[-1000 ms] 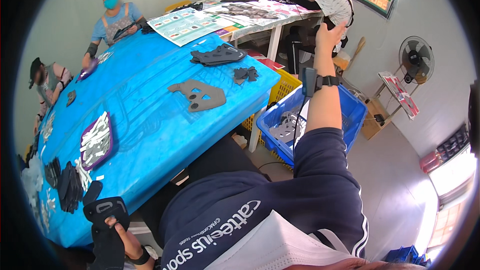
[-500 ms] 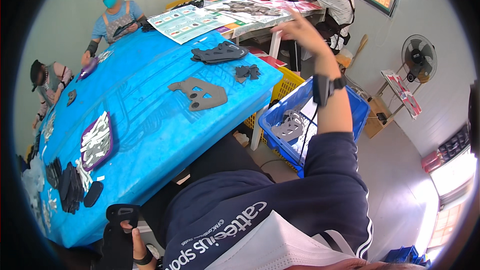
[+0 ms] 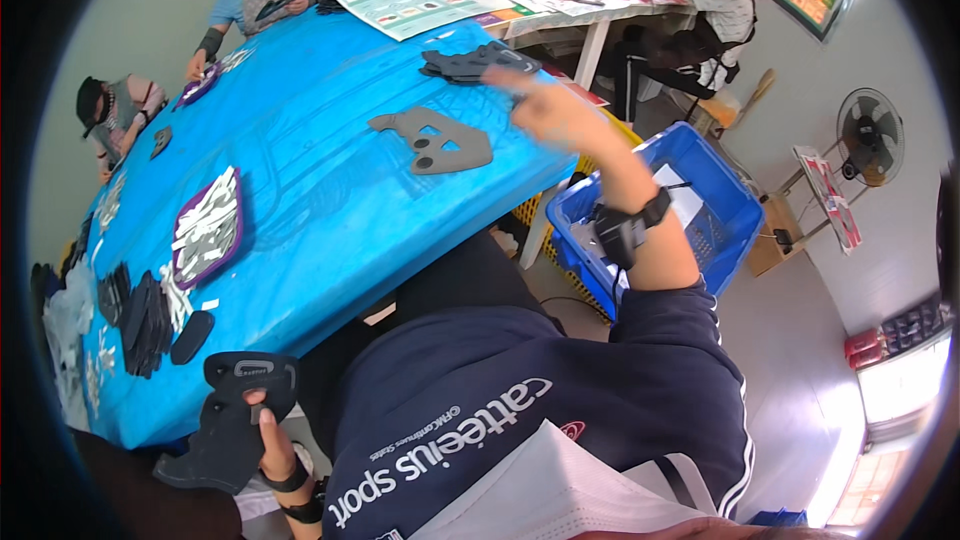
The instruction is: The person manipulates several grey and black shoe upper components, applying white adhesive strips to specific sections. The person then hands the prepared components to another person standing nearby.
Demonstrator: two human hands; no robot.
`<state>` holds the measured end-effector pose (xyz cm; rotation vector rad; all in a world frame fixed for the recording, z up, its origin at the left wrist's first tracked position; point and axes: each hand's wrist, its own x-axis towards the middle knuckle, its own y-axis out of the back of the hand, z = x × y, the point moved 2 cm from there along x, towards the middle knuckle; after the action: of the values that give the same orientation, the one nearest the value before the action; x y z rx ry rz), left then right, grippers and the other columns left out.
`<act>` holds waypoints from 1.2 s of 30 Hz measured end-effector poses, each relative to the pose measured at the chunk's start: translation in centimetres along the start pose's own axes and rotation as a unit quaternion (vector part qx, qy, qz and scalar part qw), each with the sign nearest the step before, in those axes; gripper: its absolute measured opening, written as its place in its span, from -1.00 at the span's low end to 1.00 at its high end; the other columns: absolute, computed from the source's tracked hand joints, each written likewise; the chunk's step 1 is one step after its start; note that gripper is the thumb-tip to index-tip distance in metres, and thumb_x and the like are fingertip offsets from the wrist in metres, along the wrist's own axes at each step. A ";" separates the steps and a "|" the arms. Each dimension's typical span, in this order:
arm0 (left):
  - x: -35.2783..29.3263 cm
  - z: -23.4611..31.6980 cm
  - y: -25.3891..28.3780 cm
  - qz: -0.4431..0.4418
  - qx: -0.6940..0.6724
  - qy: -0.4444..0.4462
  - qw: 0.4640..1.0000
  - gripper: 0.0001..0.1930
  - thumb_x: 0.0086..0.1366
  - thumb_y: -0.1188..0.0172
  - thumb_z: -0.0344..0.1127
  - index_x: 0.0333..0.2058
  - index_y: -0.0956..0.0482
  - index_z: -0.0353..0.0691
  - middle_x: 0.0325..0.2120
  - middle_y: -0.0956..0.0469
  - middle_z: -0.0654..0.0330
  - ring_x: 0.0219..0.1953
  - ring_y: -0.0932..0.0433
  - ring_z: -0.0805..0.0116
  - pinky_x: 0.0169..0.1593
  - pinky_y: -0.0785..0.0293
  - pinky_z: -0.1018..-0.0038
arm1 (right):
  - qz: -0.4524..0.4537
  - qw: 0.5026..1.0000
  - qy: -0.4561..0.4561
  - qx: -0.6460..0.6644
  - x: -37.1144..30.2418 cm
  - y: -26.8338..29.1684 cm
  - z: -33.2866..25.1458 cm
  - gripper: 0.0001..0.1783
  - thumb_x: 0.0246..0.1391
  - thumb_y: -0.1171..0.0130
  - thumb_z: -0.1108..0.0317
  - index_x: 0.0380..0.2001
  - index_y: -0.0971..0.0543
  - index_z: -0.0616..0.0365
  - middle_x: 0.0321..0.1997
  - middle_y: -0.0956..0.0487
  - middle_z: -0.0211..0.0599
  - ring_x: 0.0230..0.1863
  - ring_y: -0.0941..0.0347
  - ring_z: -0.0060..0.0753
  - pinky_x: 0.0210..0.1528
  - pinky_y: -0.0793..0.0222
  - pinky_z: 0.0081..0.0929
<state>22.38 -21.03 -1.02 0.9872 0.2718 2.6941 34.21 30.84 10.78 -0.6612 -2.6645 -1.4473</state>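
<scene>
My left hand point(image 3: 275, 445) grips a dark foam-like cut piece point(image 3: 215, 435) with holes and a pale outlined mark, low beside the near table edge. My thumb shows against it; the other fingers are mostly hidden. Over the table's right part, my right hand point(image 3: 555, 112) reaches out with fingers apart, slightly blurred. Its fingertips overlap a stack of dark shaped pieces point(image 3: 462, 65); I cannot tell whether they touch. Nearer me lies a flat grey cut piece point(image 3: 460, 148) with several openings and two dark round spots.
The blue-covered table point(image 3: 320, 175) holds a purple-rimmed tray point(image 3: 240, 225) of white and grey strips, dark pads point(image 3: 148, 330) and a printed sheet point(image 3: 400, 0). A blue crate point(image 3: 735, 210) stands beside my right arm, a fan point(image 3: 868, 135) beyond. Three people work around the tables.
My right hand has come down from beyond the table's right corner to the dark stack. My left hand's piece sits higher in view and shows more fully. The whole view has shifted.
</scene>
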 end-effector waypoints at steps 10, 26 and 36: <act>1.2 -1.2 6.7 0.115 -0.121 0.041 0.985 -0.58 0.36 0.06 -0.25 0.08 -0.30 -0.46 -0.02 -0.38 0.03 0.01 -0.37 0.20 0.16 -0.22 0.30 | 0.096 0.973 0.202 0.064 -6.0 -8.8 -5.3 -0.73 0.18 0.09 0.23 -0.53 -0.45 0.09 -0.65 -0.36 -0.20 -0.57 -0.40 -0.19 -0.45 -0.33 -0.42; 9.0 5.3 -6.0 -0.130 -0.276 -0.007 0.952 -0.56 0.40 0.13 -0.02 -0.07 -0.43 -0.31 -0.10 -0.44 0.20 -0.02 -0.38 0.36 0.12 -0.27 0.36 | -0.226 0.763 0.375 0.476 -3.2 -10.5 -12.6 -0.79 0.16 -0.08 0.27 -0.46 -0.56 0.15 -0.73 -0.43 -0.45 -0.65 -0.38 -0.53 0.12 -0.15 -0.13; 6.5 3.4 -7.3 -0.177 -0.165 0.136 0.961 -0.80 0.19 -0.14 -0.51 -0.18 -0.47 -0.36 -0.25 -0.49 0.18 -0.22 -0.44 0.42 -0.09 -0.39 0.47 | -0.169 0.882 0.223 0.379 -5.2 -17.1 -13.7 -0.69 0.08 -0.22 0.13 -0.35 -0.50 0.18 -0.52 -0.53 -0.36 -0.47 -0.42 -0.49 -0.41 -0.32 -0.51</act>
<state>21.15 -11.81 3.58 0.4229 0.0380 2.4284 30.13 9.84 3.71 0.1895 -2.6841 -0.3799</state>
